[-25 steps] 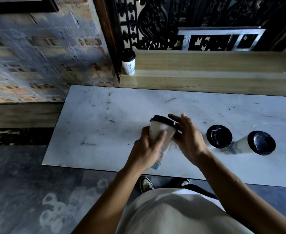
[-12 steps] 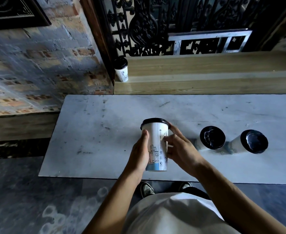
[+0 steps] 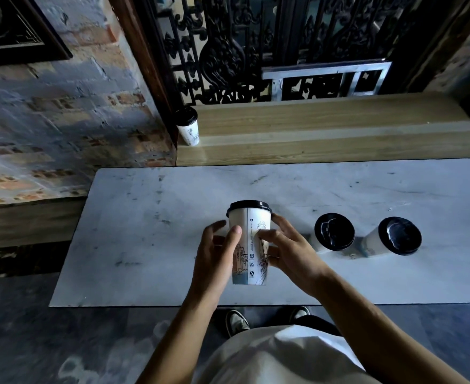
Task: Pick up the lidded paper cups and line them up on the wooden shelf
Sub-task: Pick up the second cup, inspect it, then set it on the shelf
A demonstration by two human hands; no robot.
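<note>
A white paper cup with a black lid is held upright above the near middle of the marble table. My left hand grips its left side and my right hand grips its right side. Two more lidded cups stand on the table to the right of my hands. One lidded cup stands at the far left end of the wooden shelf, beside the dark door frame.
A brick wall rises left of the shelf. Black ornate ironwork and a metal frame stand behind the shelf. The table's near edge lies just ahead of my shoes.
The held cup went from tilted to upright and rose slightly between my hands. The view tipped up a little, so the shelf sits lower in frame.
</note>
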